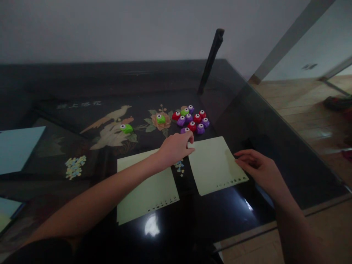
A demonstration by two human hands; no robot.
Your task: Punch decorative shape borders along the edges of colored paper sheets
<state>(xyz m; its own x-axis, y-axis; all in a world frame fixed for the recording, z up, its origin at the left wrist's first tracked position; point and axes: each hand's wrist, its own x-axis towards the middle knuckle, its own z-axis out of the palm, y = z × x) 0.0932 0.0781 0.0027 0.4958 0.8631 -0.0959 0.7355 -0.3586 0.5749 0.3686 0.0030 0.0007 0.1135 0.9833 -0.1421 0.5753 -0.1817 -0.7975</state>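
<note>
Two pale green paper sheets lie on a black glass table (220, 220), each with a row of punched shapes along its near edge. My left hand (176, 146) reaches over the left sheet (145, 190), fingers closing on a purple craft punch (184, 130) at the near edge of a cluster of red, purple and green punches (192, 118). My right hand (257, 167) rests with fingers curled at the right edge of the right sheet (213, 165), touching it.
Two more green punches (126, 128) (161, 118) sit apart on the table's bird-and-flower inlay. Light blue paper (18, 146) lies at the far left. A dark slanted rod (210, 60) rises behind the punches. The table's edge runs along the right, with wooden floor beyond.
</note>
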